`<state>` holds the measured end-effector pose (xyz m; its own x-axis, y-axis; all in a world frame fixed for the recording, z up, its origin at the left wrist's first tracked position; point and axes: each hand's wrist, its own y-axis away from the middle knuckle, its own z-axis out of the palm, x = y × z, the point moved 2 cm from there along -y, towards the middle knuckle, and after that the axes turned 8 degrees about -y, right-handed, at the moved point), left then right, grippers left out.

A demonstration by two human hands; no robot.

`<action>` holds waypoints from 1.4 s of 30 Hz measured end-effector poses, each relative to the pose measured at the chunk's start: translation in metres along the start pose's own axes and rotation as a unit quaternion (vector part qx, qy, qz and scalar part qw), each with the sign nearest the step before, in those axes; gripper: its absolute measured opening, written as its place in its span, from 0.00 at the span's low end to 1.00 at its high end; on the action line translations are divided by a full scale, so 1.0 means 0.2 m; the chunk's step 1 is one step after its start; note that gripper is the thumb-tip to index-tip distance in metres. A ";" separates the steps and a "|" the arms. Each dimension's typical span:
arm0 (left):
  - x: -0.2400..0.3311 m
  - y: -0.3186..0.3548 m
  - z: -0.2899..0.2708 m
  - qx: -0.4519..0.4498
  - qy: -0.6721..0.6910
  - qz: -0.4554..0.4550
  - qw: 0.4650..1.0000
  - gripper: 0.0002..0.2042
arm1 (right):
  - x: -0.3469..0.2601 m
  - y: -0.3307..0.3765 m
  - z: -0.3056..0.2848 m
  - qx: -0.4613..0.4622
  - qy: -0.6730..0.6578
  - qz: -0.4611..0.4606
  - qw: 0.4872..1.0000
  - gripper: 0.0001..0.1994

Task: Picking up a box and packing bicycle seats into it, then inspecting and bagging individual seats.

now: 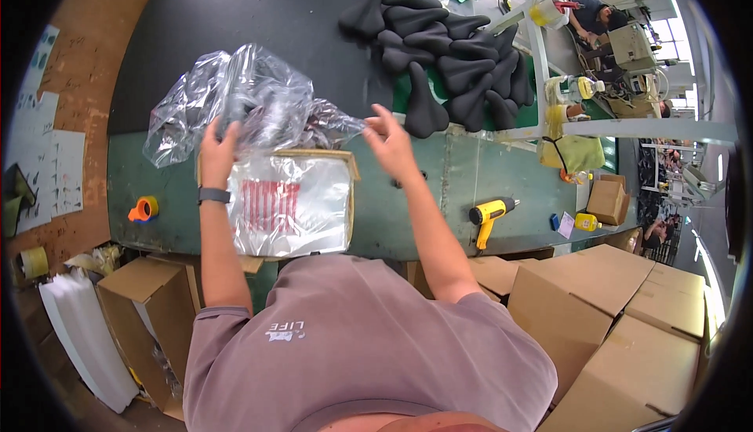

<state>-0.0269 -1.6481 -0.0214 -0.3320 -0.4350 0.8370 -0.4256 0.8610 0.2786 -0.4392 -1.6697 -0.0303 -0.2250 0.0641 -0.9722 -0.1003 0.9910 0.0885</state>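
Observation:
A crumpled clear plastic bag (271, 102) is spread between my two hands above the table. Its left side is gripped by my left hand (218, 152), which wears a dark wristband. At the bag's drawn-out right corner, my right hand (390, 145) pinches the film, with some fingers raised. Just below the bag, close to my body, stands an open cardboard box (354, 167). Flat clear plastic bags (318, 204) with red printing fill it to about the rim. Glare on the film hides the exact finger contact.
Black bicycle saddle covers (423, 102) lie piled at the back right. A yellow heat gun (492, 212) rests to the right, an orange tape roll (143, 209) to the left. Large cartons (580, 283) stand at the lower right. A metal frame (541, 79) rises at the right; another person (588, 20) sits beyond it.

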 end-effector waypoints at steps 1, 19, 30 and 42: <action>-0.10 -0.10 -0.06 0.070 -0.115 0.071 0.988 0.27 | 0.22 -0.17 -0.15 0.036 0.067 0.010 0.997 0.34; 0.21 0.64 0.32 0.019 -0.260 0.418 0.870 0.23 | 0.05 -0.44 -0.67 0.157 0.350 -0.056 0.922 0.27; 0.74 1.48 0.47 -0.182 -0.016 0.772 0.609 0.25 | -0.63 1.10 -0.07 0.127 -0.501 0.219 0.827 0.44; 0.88 0.99 0.15 -0.095 -0.298 0.506 0.804 0.25 | -0.59 1.81 0.19 -0.195 -0.636 0.254 0.702 0.49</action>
<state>-0.1952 -1.5627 0.1673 -0.7955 0.5135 0.3216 0.4339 0.8533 -0.2891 -0.4128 -1.3137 0.1094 0.6950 0.6966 -0.1780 -0.6338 0.7105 0.3059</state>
